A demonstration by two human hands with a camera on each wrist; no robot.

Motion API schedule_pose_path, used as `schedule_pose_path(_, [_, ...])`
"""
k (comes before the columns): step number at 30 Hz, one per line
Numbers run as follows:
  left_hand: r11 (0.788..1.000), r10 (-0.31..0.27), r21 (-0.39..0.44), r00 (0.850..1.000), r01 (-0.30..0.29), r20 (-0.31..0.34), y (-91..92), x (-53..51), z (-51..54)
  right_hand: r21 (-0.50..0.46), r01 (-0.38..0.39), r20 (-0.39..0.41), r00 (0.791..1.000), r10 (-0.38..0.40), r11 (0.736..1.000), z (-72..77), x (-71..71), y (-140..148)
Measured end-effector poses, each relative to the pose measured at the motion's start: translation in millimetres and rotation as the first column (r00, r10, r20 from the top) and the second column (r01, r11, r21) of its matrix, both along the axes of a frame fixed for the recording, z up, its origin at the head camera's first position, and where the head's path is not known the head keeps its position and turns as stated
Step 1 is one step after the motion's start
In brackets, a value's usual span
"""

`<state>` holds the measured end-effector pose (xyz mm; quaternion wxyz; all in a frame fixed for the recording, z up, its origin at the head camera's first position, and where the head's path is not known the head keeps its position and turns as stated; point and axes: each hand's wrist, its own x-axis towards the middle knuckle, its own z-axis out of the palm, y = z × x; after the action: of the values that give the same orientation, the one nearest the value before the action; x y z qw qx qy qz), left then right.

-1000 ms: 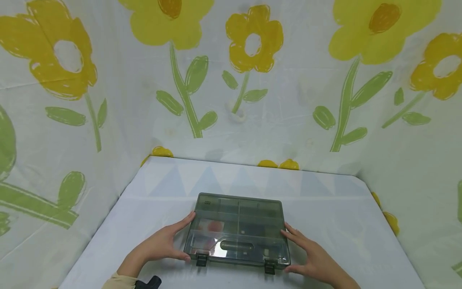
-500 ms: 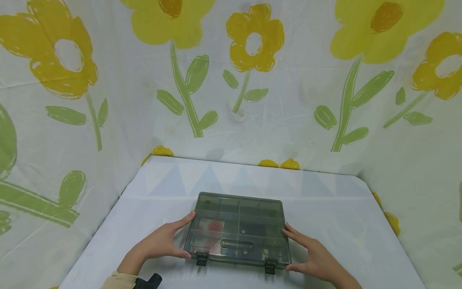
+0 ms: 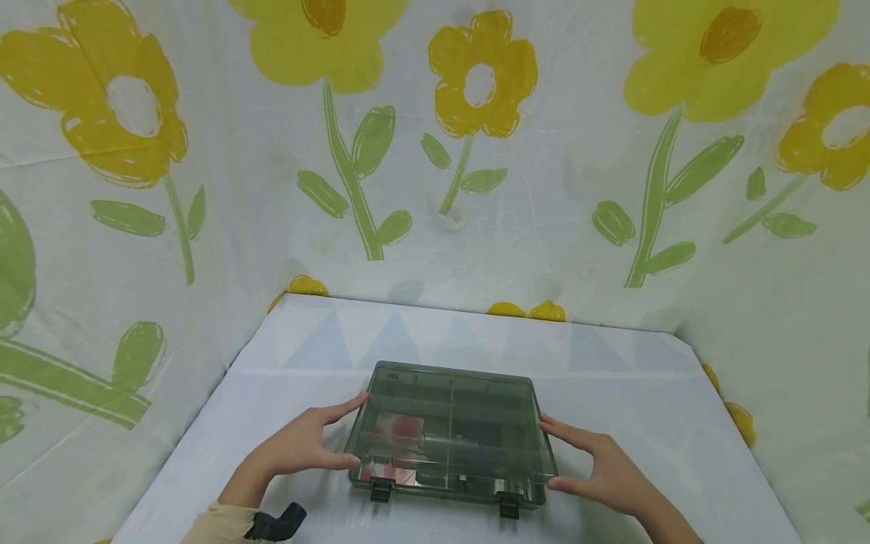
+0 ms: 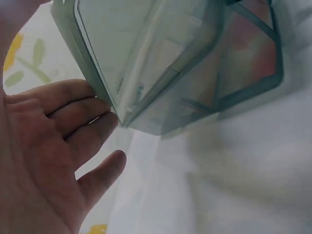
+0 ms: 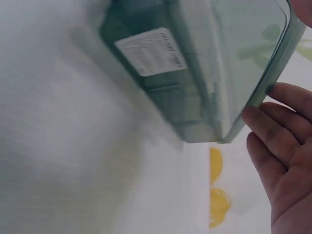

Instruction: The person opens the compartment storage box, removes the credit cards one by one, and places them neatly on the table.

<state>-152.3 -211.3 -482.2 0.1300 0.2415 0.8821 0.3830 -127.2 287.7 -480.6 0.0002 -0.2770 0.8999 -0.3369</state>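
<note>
A translucent grey-green divided case lies on the table, its lid (image 3: pixel 469 412) tilted up at the front, off the base (image 3: pixel 476 493). My left hand (image 3: pixel 295 446) holds the lid's left side, thumb near the front corner, and my right hand (image 3: pixel 612 472) holds its right side likewise. In the left wrist view, fingers of the left hand (image 4: pixel 53 131) touch the edge of the lid (image 4: pixel 107 48). The right wrist view has the right hand (image 5: pixel 287 151) against the lid (image 5: pixel 253 53). Two dark latches (image 3: pixel 381 491) hang at the front; reddish contents (image 3: pixel 405 428) show through.
The white table (image 3: pixel 306 332) has pale blue triangles along its back. A flowered cloth (image 3: pixel 516 204) surrounds it at the back and sides. A dark device (image 3: pixel 279 523) sits on the left wrist, and a white printed label (image 5: pixel 151 51) is on the case's side.
The lid's front edge has risen from the base, uncovering the front compartments. Both hands have moved up slightly with it, the right one also a little outward.
</note>
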Motion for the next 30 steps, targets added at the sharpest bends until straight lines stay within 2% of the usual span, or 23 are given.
schedule_pose_path(10, [0.999,-0.014,0.047,0.996,0.018,-0.084,-0.8,-7.5,11.2,-0.06,-0.049,-0.079,0.996,0.044,0.997,20.4,-9.4,3])
schedule_pose_path(16, [0.998,0.01,0.069,0.993,-0.002,-0.121,0.3,-14.2,17.4,-0.097,-0.055,-0.09,0.995,0.047,0.994,30.7,-16.9,4])
schedule_pose_path(24, [0.993,0.037,0.12,0.989,-0.019,-0.143,1.9,-19.6,27.6,-0.114,-0.028,-0.156,0.988,0.01,0.993,45.6,-25.2,-1])
schedule_pose_path(30, [0.992,0.064,0.117,0.987,-0.047,-0.15,5.6,-21.7,34.9,-0.15,0.001,-0.212,0.977,-0.033,0.989,56.1,-28.5,-2])
